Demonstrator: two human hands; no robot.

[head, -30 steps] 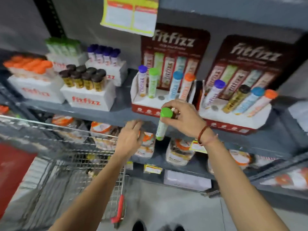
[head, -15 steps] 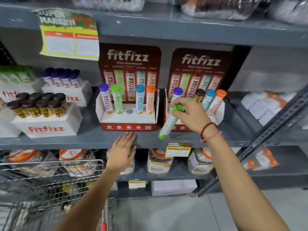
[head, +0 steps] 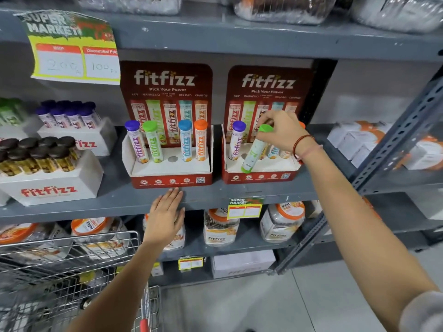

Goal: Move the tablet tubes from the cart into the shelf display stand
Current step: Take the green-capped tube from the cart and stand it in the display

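The right hand (head: 280,134) pinches the green cap of a tube (head: 255,149) between thumb and fingertips, the rest of the hand arched over it. The tube hangs tilted, cap toward the hand and base down to the left, its lower end over the white deck of the right stand (head: 261,167), near the hole beside the purple tube (head: 236,140). Whether the base already touches the deck cannot be told.

The left hand (head: 165,212) lies flat and spread, fingers together, pressed on the shelf edge (head: 119,207) just below the left stand (head: 171,168). It holds nothing.

The tube looks light, stiff and smooth, probably plastic, so a cap grip should do, though a glossy barrel may swing; a hold lower on the barrel would likely steer the base into its hole better.

The left stand has one empty hole between its green and blue tubes. The cart (head: 72,271) sits low left, below the left forearm.
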